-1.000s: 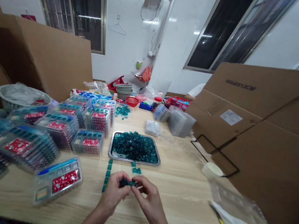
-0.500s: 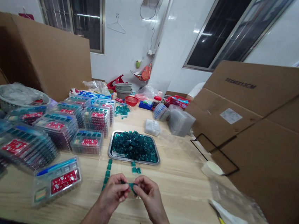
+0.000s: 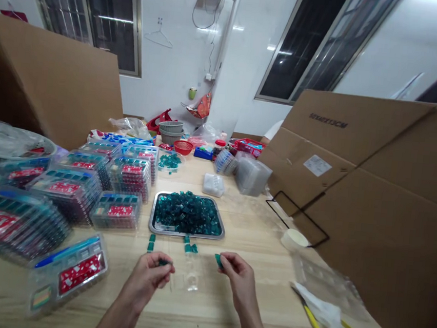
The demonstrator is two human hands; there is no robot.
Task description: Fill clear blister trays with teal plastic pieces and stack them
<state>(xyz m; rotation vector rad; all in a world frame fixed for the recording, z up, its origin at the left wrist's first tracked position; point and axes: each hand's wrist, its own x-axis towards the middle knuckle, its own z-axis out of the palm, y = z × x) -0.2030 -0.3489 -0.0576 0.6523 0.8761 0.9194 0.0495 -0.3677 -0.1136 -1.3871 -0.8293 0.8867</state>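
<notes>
Left hand (image 3: 145,274), right hand (image 3: 240,283) apart, each pinching teal tile (image 3: 218,260); light fingertip grip could, I judge, drop one below twelve-o'clock tray (image 3: 196,235).

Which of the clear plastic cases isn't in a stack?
The case directly left of the left hand: a single layer lying alone, while the others are piled.

Evenly bright | wall glare spots | side edges stretched, blurred
</notes>
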